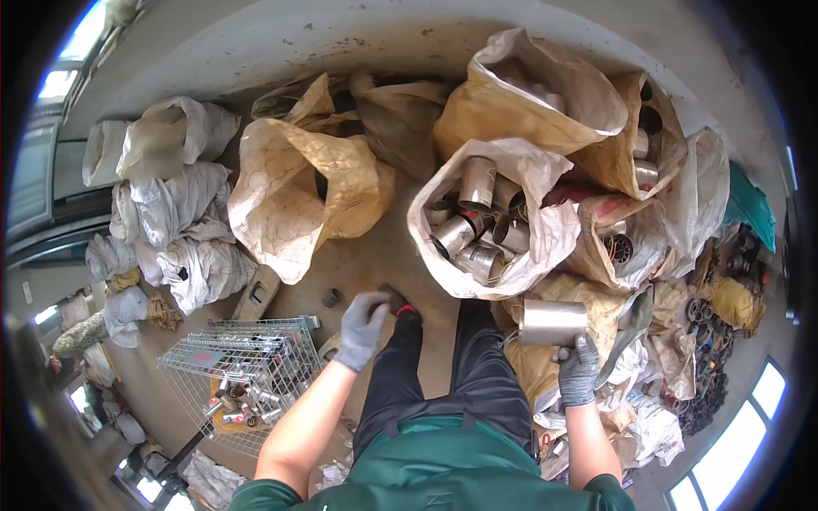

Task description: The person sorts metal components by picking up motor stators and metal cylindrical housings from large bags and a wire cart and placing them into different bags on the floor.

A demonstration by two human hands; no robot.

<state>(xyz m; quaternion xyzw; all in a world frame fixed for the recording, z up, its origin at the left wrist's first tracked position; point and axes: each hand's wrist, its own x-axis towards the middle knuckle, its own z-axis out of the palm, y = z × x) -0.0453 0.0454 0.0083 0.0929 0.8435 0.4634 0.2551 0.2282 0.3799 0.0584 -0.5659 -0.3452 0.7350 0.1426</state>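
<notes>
My right hand (578, 368), in a dark grey glove, grips a shiny metal cylinder (550, 322) by its lower right end. The cylinder lies sideways in the air, just below an open white sack (436, 266) of similar metal cylinders (479, 183). My left hand (360, 330), in a lighter grey glove, hangs over the floor with its fingers loosely bent and nothing visible in them. Close to its left is a wire cart (183, 362) with small metal parts (247, 400) inside. A short dark ring-like piece (331, 297) rests on the floor beyond this hand.
An open tan sack (281, 183) stands ahead to the left. Larger filled sacks (511, 111) line the wall, and more sacks (635, 238) crowd the right. White bundles (204, 268) are stacked at left. Many dark round parts (703, 358) are heaped at far right.
</notes>
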